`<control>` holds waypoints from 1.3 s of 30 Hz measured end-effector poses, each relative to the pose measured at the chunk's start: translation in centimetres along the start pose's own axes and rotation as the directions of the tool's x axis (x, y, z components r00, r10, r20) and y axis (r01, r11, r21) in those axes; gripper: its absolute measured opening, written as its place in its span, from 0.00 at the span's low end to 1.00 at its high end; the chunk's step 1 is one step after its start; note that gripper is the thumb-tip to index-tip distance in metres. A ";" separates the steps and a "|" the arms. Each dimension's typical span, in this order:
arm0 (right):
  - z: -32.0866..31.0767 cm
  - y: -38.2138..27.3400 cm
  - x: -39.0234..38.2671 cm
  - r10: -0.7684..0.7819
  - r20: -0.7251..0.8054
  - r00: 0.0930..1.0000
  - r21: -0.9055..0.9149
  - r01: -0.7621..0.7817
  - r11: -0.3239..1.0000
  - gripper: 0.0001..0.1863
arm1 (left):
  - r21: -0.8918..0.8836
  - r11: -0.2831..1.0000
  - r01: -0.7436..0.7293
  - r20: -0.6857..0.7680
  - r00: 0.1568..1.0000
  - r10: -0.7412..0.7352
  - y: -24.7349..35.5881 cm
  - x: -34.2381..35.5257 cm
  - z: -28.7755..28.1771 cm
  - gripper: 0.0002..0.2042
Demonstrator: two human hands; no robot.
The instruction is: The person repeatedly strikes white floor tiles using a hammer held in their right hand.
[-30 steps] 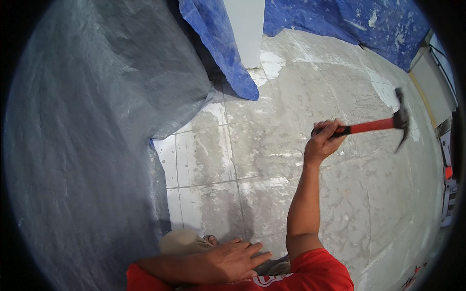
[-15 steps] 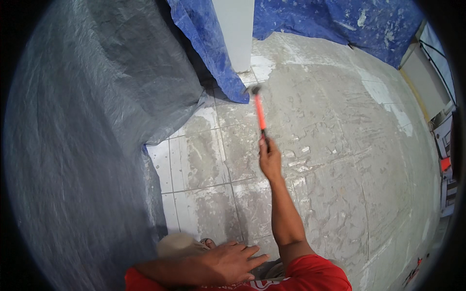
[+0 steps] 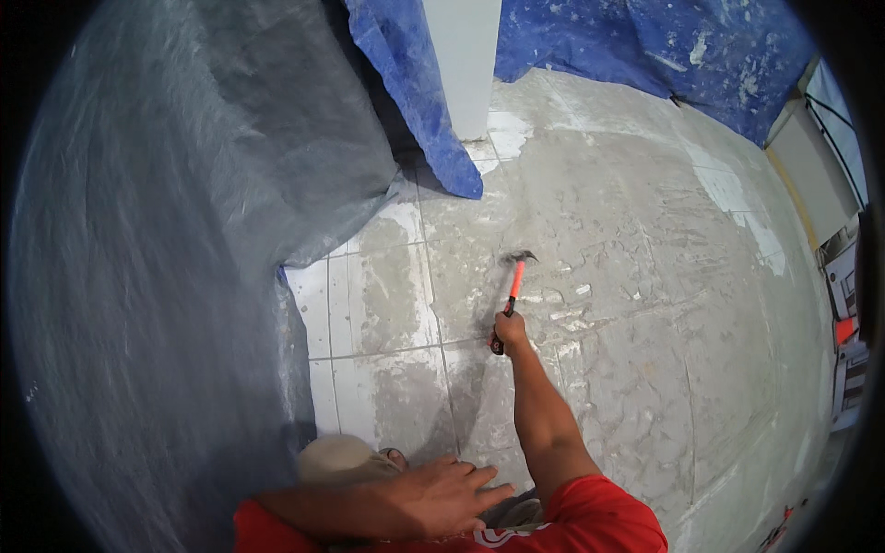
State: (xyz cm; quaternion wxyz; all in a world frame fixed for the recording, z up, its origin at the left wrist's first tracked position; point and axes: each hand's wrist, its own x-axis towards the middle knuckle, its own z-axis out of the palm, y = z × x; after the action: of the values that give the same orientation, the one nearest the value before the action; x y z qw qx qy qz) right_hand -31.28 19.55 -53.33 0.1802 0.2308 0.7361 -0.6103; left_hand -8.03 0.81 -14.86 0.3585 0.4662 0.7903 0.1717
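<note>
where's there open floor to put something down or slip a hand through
The widest patch is rough floor right of the right forearm; another lies between the hammer and the upper blue tarp. A narrower tiled strip separates the grey tarp and right hand. Crowded: the bottom, with left hand, knee and foot.

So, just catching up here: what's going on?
A person's right hand has a grip on a red-and-black claw hammer, its head low over a patchy grey tiled floor; whether it touches is hard to tell. The left hand, fingers spread, is over the lap, holding nothing visible. A grey sheet hangs to the left.
</note>
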 end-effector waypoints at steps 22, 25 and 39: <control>-1.4 4.6 1.9 -0.391 -0.208 0.897 -0.275 0.330 0.903 0.22 | 0.045 0.998 -0.044 0.034 0.999 0.042 0.0 1.7 0.8 0.30; 2.2 -1.7 -5.6 -0.147 -0.104 0.984 0.212 0.166 0.963 0.23 | 0.044 0.999 0.022 -0.083 0.996 -0.019 -0.5 -0.4 2.0 0.31; -5.4 -23.0 -11.4 -0.647 -0.736 0.200 0.019 0.961 0.275 0.14 | 0.060 0.997 0.042 -0.081 0.996 -0.037 -0.9 -1.0 1.8 0.30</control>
State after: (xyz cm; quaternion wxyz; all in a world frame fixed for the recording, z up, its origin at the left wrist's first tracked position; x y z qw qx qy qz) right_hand -34.61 20.09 -27.29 -0.4921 0.0032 0.5712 -0.6569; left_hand -7.00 -0.60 -16.25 0.3154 0.4541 0.8180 0.1585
